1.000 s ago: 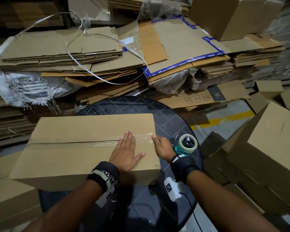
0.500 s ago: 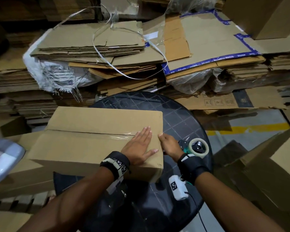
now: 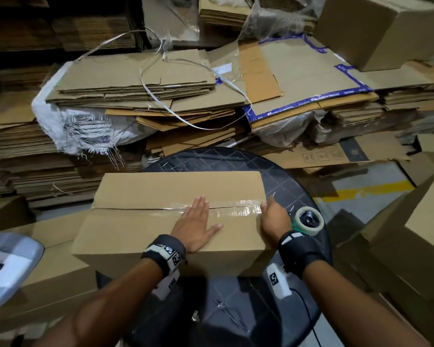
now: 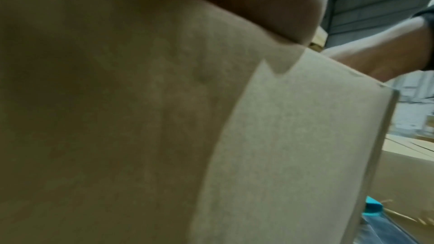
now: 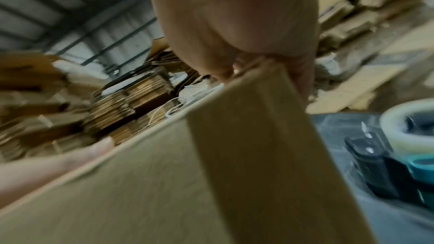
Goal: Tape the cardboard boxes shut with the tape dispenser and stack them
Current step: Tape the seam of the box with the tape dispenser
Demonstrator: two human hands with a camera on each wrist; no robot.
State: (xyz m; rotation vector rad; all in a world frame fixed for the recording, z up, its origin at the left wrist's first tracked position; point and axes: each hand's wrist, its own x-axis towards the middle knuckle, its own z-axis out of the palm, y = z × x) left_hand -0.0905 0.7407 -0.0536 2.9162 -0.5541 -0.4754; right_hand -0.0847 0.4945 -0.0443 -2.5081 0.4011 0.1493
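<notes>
A closed box (image 3: 166, 216) sits on the round dark surface (image 3: 281, 176), hanging over its 9 o'clock edge, with clear tape (image 3: 236, 207) along the top seam. The left hand (image 3: 196, 226) lies flat on the box top, fingers straight, pressing at the seam. The right hand (image 3: 273, 217) grasps the box's 3 o'clock end at the top edge, fingers curled over the taped corner. The dispenser (image 3: 307, 222) rests on the surface just at 3 o'clock of the right hand. Flattened cardboard (image 3: 140, 81) is piled at 12 o'clock.

dim indoor light | wrist views motion-blurred | head view edges bowed
</notes>
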